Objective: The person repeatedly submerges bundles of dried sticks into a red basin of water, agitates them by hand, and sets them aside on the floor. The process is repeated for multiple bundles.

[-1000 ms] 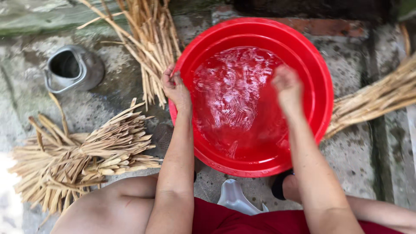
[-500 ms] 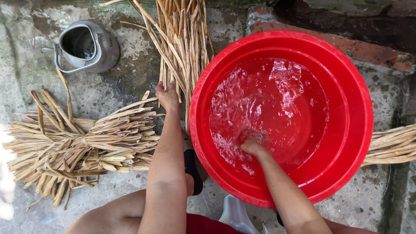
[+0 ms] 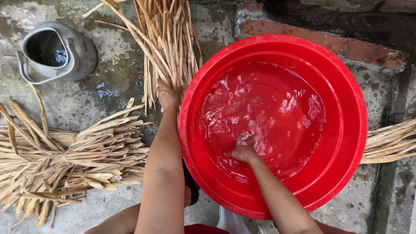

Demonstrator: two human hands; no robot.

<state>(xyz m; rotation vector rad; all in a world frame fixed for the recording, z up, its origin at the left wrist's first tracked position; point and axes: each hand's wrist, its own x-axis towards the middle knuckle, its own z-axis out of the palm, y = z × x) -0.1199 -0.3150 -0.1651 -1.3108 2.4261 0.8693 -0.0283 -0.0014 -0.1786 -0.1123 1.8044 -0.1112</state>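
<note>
The left hand [image 3: 168,94] lies just left of the red basin [image 3: 346,130], beside its rim, with its fingers laid on the near ends of a bundle of dry stalks [image 3: 167,39]. That bundle runs from the hand to the far edge of the scene. Whether the fingers close round any stalk cannot be told; they look spread flat on the ends.

The right hand [image 3: 242,152] is down in the water [image 3: 268,112] near the middle of the basin, on its near side. The knuckles show, the fingers curl under the surface, and ripples blur them, so what they hold, if anything, cannot be told. The water is churned and foamy about the hand.

The basin sits on wet concrete ground [image 3: 117,82], filling the right half of the scene. A 2nd bundle [image 3: 65,160] of stalks, tied at its middle, lies at the near left, well apart from the hands. A 3rd bundle [image 3: 390,141] pokes out from behind the basin at the right. A metal kettle [image 3: 56,52] without a lid stands at the far left.
</note>
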